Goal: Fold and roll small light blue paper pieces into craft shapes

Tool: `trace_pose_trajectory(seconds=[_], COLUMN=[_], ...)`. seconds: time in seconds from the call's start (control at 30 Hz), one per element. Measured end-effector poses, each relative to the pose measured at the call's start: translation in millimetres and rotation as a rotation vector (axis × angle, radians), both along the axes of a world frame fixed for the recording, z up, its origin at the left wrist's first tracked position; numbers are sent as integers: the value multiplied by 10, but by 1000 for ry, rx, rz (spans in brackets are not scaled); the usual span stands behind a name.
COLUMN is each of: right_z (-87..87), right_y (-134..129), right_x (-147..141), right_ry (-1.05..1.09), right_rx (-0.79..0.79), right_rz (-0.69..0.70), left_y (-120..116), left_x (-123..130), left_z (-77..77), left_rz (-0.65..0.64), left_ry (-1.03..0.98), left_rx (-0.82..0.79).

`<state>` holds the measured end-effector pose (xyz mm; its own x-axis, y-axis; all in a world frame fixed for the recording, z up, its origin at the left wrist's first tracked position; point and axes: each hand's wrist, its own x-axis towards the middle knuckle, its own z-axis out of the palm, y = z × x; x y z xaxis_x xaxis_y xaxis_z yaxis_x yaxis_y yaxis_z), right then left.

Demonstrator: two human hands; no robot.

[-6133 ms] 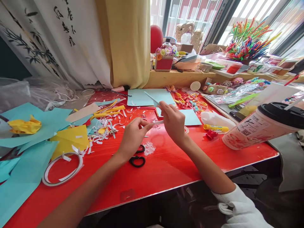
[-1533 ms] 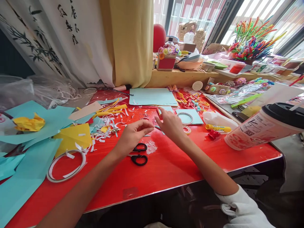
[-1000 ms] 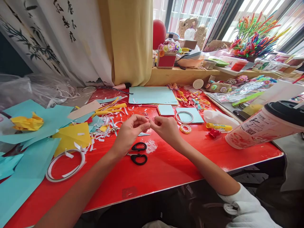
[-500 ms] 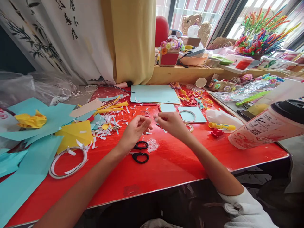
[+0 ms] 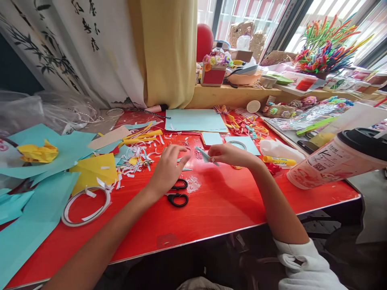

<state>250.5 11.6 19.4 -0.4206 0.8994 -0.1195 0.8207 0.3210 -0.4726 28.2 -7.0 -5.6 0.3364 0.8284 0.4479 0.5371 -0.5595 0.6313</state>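
A small folded light-blue paper piece [image 5: 203, 154] is pinched in my right hand [image 5: 226, 155] above the middle of the red table [image 5: 211, 213]. Just left of it my left hand [image 5: 169, 167] hovers with its fingers apart, holding nothing that shows. Black-handled scissors [image 5: 178, 199] lie below my left hand, their blades mostly hidden. Another slim blue paper piece [image 5: 186, 169] rests by my left fingertips. Behind my right hand are a small blue sheet [image 5: 212, 138] and a tape roll [image 5: 237, 144].
Blue paper [image 5: 60, 151], a yellow sheet [image 5: 96, 171], paper scraps [image 5: 140, 159] and a larger tape roll [image 5: 65, 213] cover the left side. A tilted cup [image 5: 320, 161] and a yellow glue stick [image 5: 279, 161] are at the right. Large blue sheets [image 5: 196, 120] lie behind.
My hands have moved apart, my right hand shifting right and turning. The left fingers have opened, and the blue paper in my right hand now shows more.
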Motion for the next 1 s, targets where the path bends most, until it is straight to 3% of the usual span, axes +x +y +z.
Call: trace_pose_trajectory(seconds=[0.1,0.23,0.43,0.63,0.83,1.0], right_z=[58,50,1,-20,-52,-36], right_y=[-77,-130,-150,-159,-136,-152], right_x=[-102,-236,-367,-387,-403,-450], right_ry=[124,281,379,403,342,376], right_rx=[-15,34,96,114,217,231], right_rz=[130,238,61,40,-13,-15], left_y=[-14,4,27,16,29,29], left_x=[-11,-38,-50,-53,-53,-76], left_z=[53,62,17,40,14,24], left_rz=[-74,-154,-164,-110,-72,-18], left_ry=[199,258,63,23,90,60], left_rx=[244,137,-25,-140,-27,-50])
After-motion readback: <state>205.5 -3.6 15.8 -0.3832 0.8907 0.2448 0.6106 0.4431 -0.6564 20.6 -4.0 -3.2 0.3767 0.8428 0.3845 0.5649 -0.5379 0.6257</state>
